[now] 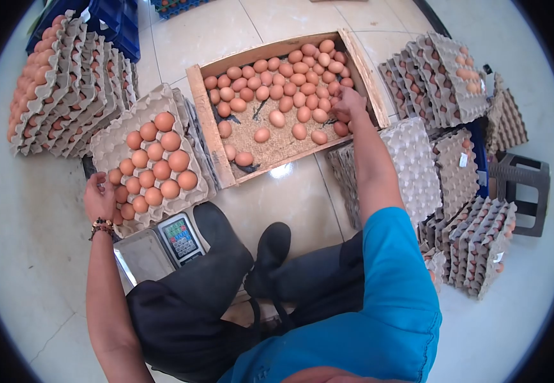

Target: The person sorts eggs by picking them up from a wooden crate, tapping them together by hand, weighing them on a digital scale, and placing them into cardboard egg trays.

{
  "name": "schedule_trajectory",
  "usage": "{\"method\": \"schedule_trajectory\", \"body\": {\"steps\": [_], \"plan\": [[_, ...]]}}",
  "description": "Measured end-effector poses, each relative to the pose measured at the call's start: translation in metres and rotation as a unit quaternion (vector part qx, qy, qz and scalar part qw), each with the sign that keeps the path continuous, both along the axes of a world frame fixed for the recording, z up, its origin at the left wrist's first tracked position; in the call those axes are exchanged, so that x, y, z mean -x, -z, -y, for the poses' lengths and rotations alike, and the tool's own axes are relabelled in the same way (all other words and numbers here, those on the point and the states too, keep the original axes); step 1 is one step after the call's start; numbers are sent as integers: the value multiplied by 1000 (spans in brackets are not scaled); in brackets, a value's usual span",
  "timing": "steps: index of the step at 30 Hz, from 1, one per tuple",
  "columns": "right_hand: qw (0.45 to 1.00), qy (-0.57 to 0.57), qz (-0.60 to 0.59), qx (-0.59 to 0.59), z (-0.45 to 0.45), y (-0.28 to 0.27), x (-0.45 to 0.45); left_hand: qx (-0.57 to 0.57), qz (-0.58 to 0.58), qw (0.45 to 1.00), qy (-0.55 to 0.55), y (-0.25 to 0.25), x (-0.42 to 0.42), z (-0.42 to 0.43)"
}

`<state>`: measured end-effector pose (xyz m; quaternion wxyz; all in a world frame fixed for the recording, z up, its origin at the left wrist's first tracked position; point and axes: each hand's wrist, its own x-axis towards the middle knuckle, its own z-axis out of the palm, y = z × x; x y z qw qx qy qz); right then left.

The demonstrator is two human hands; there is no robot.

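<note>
My left hand (100, 199) is at the left edge of a grey egg tray (107, 142), its fingers curled beside the outermost brown eggs (161, 169). What those fingers hold, if anything, is hidden. The tray tops a small stack, and its eggs stand in rows. My right hand (349, 106) reaches into the right side of a wooden box (210, 124), fingers closed down around an egg among many loose brown eggs (277, 119). Sawdust-like bedding (280, 148) shows at the front of the box.
A digital scale (179, 237) lies by my left boot (221, 230). Tall stacks of filled egg trays (75, 89) stand at left, with others (436, 80) at right. Empty-looking trays (411, 169) sit beneath my right forearm. A grey stool (524, 191) stands far right.
</note>
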<state>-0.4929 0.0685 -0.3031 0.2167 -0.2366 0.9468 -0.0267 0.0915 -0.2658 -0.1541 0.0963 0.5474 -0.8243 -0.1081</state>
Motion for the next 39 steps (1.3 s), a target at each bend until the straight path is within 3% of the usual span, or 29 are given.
{"method": "schedule_trajectory", "body": {"steps": [3, 6, 7, 8, 10, 12, 14, 15, 18, 19, 20, 21, 24, 25, 31, 33, 35, 37, 39], "plan": [[998, -37, -29, -38, 8, 0, -7, 1, 1, 1000, -2, 0, 3, -3], [999, -29, -39, 12, 5, 7, -2, 0, 8, 1000, -3, -4, 7, -3], [996, -33, -51, 61, -1, 8, 0, -4, 9, 1000, -2, -3, 6, -3], [989, 13, 45, 144, -6, 14, 9, -7, 4, 1000, 0, -1, 5, -3], [920, 105, 228, 302, -6, 10, 19, -9, -10, 1000, 6, 1, 3, 0], [838, 257, 343, 337, -5, -22, 7, -6, -4, 1000, 5, 0, 3, -1], [720, 345, 455, 395, -5, -40, -3, -10, -2, 1000, 7, -2, 4, -1], [690, 331, 498, 408, -7, -28, 6, -16, -3, 1000, 8, -2, 5, -2], [732, 299, 508, 341, -16, 8, 41, -29, -16, 999, 14, -5, 7, -3], [863, 216, 386, 245, -18, 6, 38, -32, -22, 999, 16, -6, 7, -5], [952, 123, 245, 138, -22, 5, 33, -33, -23, 999, 17, -7, 8, -6], [995, 24, 93, 25, -24, -6, 22, -33, -24, 999, 19, -8, 10, -7], [996, -21, 12, -88, -19, -34, -11, -29, -28, 999, 26, -6, 11, -6], [993, -12, 58, -97, -17, -31, -9, -27, -28, 999, 29, -5, 10, -5], [998, -28, -4, -54, -17, -19, -14, -16, -7, 1000, 9, -6, 11, -5], [996, 30, 76, 45, -26, -1, 5, 2, -14, 1000, 1, -5, 12, -4], [954, 106, 222, 172, -26, -4, 10, 13, -27, 1000, -1, -5, 15, -4], [828, 190, 418, 322, -16, -35, 6, 22, -49, 999, 1, -5, 21, -5], [742, 156, 521, 391, 3, -72, -14, 17, -138, 990, 11, 0, 39, -4]]}}
